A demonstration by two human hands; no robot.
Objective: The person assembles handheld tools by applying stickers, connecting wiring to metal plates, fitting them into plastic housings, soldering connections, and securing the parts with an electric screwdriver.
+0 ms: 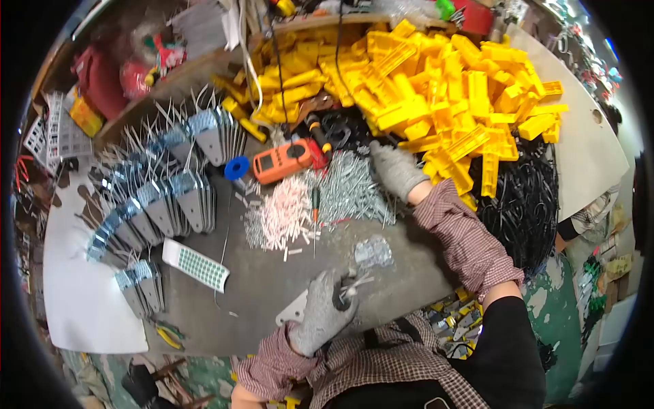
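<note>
My left hand [325, 310], in a grey glove, is closed around a grey metal bracket [293, 310] near the table's front edge. White wire ends [360, 282] stick out past the fingers. My right hand [397, 170], also gloved, reaches to the back of the table beside a pile of small black parts [346, 129]. Its fingertips are partly hidden, so I cannot tell whether they hold anything. Just left of it lies a heap of silver screws [351, 187], and beyond that are pale pink sleeve-like pieces [286, 213].
Rows of metal brackets with wires [160, 204] stand at left. Yellow plastic housings [443, 88] are piled behind, with black cables [521, 204] at right. An orange meter [281, 161], a screwdriver [315, 203], a green-dotted white strip [196, 266] and pliers [169, 335] lie about.
</note>
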